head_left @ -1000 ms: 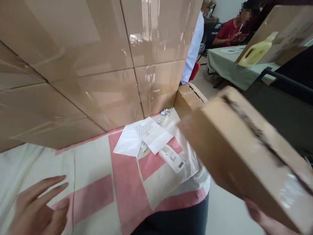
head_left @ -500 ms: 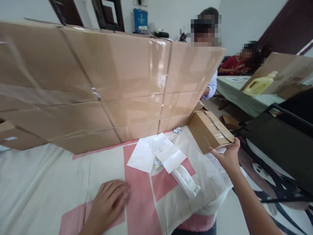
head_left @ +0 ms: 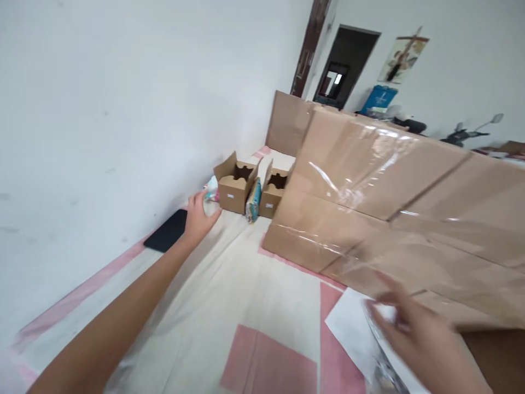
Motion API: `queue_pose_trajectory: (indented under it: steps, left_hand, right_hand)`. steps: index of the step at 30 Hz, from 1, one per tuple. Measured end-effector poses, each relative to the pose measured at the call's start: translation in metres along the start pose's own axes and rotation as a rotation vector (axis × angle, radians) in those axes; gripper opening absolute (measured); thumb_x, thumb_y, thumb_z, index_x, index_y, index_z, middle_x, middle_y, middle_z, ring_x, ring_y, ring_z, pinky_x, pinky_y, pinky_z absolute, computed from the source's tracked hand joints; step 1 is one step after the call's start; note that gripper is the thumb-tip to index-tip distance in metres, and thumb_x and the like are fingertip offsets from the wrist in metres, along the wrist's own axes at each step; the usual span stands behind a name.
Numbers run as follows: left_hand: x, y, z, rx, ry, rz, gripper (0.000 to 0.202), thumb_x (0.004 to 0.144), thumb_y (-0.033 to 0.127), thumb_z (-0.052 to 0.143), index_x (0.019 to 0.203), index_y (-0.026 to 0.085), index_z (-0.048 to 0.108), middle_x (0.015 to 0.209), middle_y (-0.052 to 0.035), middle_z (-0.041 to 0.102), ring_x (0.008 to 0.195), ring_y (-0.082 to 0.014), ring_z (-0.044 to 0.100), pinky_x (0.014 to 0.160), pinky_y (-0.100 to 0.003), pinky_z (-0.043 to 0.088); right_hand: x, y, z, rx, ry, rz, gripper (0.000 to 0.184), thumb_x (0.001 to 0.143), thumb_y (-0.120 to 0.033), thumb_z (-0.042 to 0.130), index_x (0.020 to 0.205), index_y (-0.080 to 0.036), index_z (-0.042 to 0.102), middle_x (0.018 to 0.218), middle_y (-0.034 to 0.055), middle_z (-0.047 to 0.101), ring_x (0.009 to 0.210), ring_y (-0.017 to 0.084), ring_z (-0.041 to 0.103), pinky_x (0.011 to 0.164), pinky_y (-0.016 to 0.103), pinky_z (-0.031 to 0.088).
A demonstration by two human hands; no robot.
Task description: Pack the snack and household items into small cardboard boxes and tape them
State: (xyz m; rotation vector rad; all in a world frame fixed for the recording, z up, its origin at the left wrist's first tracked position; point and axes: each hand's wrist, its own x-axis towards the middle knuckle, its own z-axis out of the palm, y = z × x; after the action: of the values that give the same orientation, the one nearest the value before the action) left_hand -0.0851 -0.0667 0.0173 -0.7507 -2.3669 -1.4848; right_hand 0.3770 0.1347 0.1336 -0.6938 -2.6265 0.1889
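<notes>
My left hand (head_left: 199, 216) is stretched far out to the left with its fingers apart and nothing in it. It is just short of a small open cardboard box (head_left: 234, 189) and beside a flat black device (head_left: 167, 231) lying against the wall. My right hand (head_left: 414, 334) is low at the right, blurred by motion, its fingers spread over a white sheet of paper (head_left: 348, 323) on the cream and pink cloth (head_left: 229, 295).
A stack of large taped cardboard boxes (head_left: 381, 197) fills the right side. A second small open box (head_left: 275, 192) stands behind the first, with a teal packet (head_left: 253, 200) between them. A white wall (head_left: 102, 120) runs along the left.
The view has swung left. My right hand has let go of the cardboard box at the table's right end and come back over the paper. My left hand has left the cloth and reached toward the small box.
</notes>
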Motion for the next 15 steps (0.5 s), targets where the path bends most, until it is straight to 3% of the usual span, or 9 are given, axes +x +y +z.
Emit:
queue_pose_trajectory:
  steps: [2, 3, 4, 6, 7, 9, 11, 13, 15]
  left_hand:
    - [0.040, -0.025, 0.012, 0.002, 0.052, -0.121, 0.080, 0.082, 0.030, 0.070, 0.152, 0.011, 0.035, 0.156, -0.0255, 0.041, 0.147, -0.0366, 0.039, 0.122, -0.054, 0.031]
    - [0.055, -0.036, 0.020, -0.002, 0.045, -0.154, 0.083, 0.082, 0.028, 0.071, 0.153, 0.010, 0.032, 0.156, -0.0269, 0.040, 0.147, -0.0374, 0.039, 0.121, -0.054, 0.032]
    - [0.067, -0.046, 0.027, -0.009, 0.020, -0.173, 0.084, 0.081, 0.025, 0.073, 0.154, 0.010, 0.033, 0.155, -0.0267, 0.043, 0.145, -0.0375, 0.041, 0.120, -0.053, 0.034]
    - [0.084, -0.062, 0.041, -0.028, -0.057, -0.175, 0.083, 0.079, 0.020, 0.077, 0.152, 0.011, 0.040, 0.149, -0.0235, 0.053, 0.138, -0.0361, 0.050, 0.116, -0.050, 0.040]
    - [0.090, -0.068, 0.046, -0.035, -0.092, -0.170, 0.079, 0.079, 0.019, 0.078, 0.150, 0.012, 0.044, 0.144, -0.0213, 0.058, 0.133, -0.0348, 0.055, 0.113, -0.049, 0.043]
    - [0.099, -0.077, 0.053, -0.044, -0.132, -0.165, 0.064, 0.085, 0.025, 0.076, 0.144, 0.015, 0.052, 0.137, -0.0165, 0.063, 0.125, -0.0313, 0.061, 0.110, -0.050, 0.047]
    - [0.104, -0.083, 0.054, -0.053, -0.138, -0.161, 0.047, 0.094, 0.034, 0.069, 0.136, 0.017, 0.058, 0.135, -0.0131, 0.063, 0.122, -0.0284, 0.062, 0.106, -0.052, 0.050]
    - [0.107, -0.084, 0.053, -0.073, -0.129, -0.154, 0.040, 0.097, 0.039, 0.065, 0.131, 0.017, 0.061, 0.134, -0.0111, 0.063, 0.120, -0.0262, 0.063, 0.103, -0.052, 0.053]
    - [0.108, -0.079, 0.047, -0.101, -0.101, -0.147, 0.038, 0.098, 0.040, 0.064, 0.128, 0.017, 0.062, 0.133, -0.0109, 0.063, 0.118, -0.0254, 0.064, 0.101, -0.050, 0.055]
  right_hand:
    - [0.048, -0.065, 0.051, 0.087, -0.161, -0.119, 0.056, 0.098, -0.043, 0.058, 0.149, -0.025, 0.048, 0.115, 0.0121, 0.075, 0.074, 0.023, 0.072, 0.062, 0.036, 0.061]
    - [0.078, -0.099, 0.078, 0.125, -0.227, -0.176, 0.066, 0.096, -0.041, 0.058, 0.157, -0.022, 0.039, 0.131, 0.0162, 0.069, 0.093, 0.027, 0.074, 0.074, 0.039, 0.063]
    - [0.111, -0.132, 0.103, 0.111, -0.254, -0.237, 0.077, 0.094, -0.040, 0.059, 0.162, -0.017, 0.029, 0.153, 0.0215, 0.052, 0.114, 0.032, 0.069, 0.082, 0.042, 0.061]
    - [0.182, -0.187, 0.146, 0.008, -0.167, -0.262, 0.089, 0.093, -0.037, 0.062, 0.166, -0.016, 0.016, 0.172, 0.0205, 0.016, 0.142, 0.040, 0.046, 0.096, 0.049, 0.055]
    - [0.215, -0.207, 0.164, -0.067, -0.095, -0.255, 0.090, 0.092, -0.032, 0.064, 0.167, -0.018, 0.016, 0.173, 0.0181, 0.013, 0.151, 0.043, 0.030, 0.107, 0.056, 0.046]
    - [0.270, -0.232, 0.189, -0.179, -0.114, -0.219, 0.082, 0.092, -0.026, 0.065, 0.163, -0.012, 0.027, 0.165, 0.0225, 0.032, 0.156, 0.044, 0.010, 0.114, 0.064, 0.032]
    - [0.304, -0.240, 0.206, -0.213, -0.190, -0.213, 0.052, 0.096, -0.019, 0.055, 0.146, -0.006, 0.051, 0.146, 0.0257, 0.055, 0.155, 0.042, 0.009, 0.108, 0.064, 0.033]
    - [0.315, -0.240, 0.213, -0.208, -0.227, -0.258, 0.035, 0.098, -0.011, 0.044, 0.125, -0.006, 0.065, 0.130, 0.0245, 0.065, 0.153, 0.038, 0.016, 0.102, 0.061, 0.037]
    - [0.309, -0.237, 0.213, -0.201, -0.225, -0.331, 0.034, 0.096, -0.006, 0.040, 0.116, -0.009, 0.068, 0.125, 0.0221, 0.067, 0.150, 0.034, 0.021, 0.100, 0.060, 0.037]
